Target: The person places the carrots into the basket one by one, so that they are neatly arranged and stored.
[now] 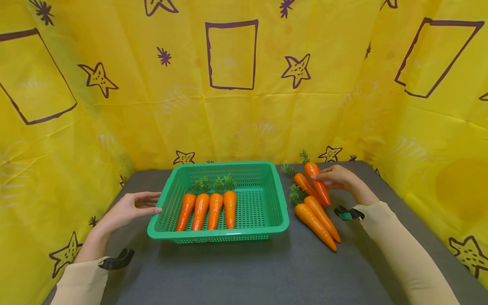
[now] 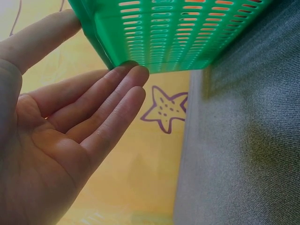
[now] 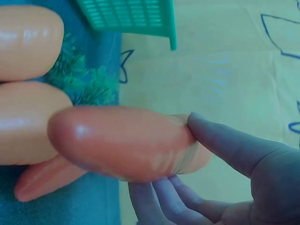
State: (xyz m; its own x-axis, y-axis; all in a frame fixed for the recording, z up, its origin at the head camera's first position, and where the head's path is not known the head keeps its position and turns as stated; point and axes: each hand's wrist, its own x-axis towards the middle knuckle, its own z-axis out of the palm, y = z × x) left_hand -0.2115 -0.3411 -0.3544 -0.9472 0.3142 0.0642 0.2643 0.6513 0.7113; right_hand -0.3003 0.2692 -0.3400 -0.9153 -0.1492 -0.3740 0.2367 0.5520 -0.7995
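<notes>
Toward the right of the table, my right hand (image 1: 337, 177) pinches an orange-red carrot (image 3: 117, 140) between thumb and fingers. In the right wrist view the carrot's blunt tip points left, and part of another carrot (image 3: 42, 183) shows below it. Beside it in the head view lie more orange carrots (image 1: 316, 224) with green tufts. My left hand (image 1: 131, 207) is at the left side of a green plastic basket (image 1: 280, 199), its straight fingers (image 2: 101, 98) touching the outside near the rim. Several carrots (image 1: 216, 212) lie side by side inside, tufts toward the back.
A dark grey cloth (image 1: 228, 271) covers the table. Yellow curtains (image 1: 244, 118) printed with stars and frames rise behind and on both sides, close to the basket's back edge. Dark bands (image 1: 118, 259) sit on both wrists over beige sleeves.
</notes>
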